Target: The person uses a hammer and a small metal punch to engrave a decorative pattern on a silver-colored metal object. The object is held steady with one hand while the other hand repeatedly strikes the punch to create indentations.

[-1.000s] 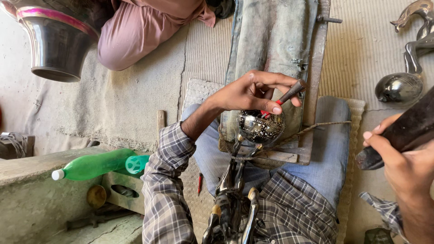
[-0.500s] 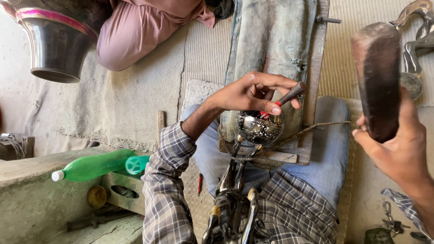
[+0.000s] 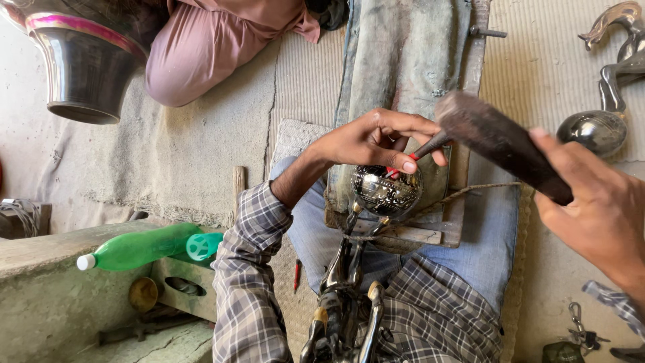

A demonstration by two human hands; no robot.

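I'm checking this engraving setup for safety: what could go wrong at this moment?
The left hand pinches a thin chisel against the engraved metal ball, fingertips close to where the mallet in the right hand is swung; a miss might hit them. The ball is round and shiny, so the chisel could skid and scar the pattern.

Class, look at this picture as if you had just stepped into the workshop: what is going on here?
A person in a checked shirt sits with an engraved metal ball propped on their lap. The left hand pinches a thin chisel-like tool against the top of the ball. The right hand grips a dark hammer-like block, its end close to the tool's upper end. A green plastic bottle lies on a ledge to the side, and another person's pink-clad knee shows beyond.
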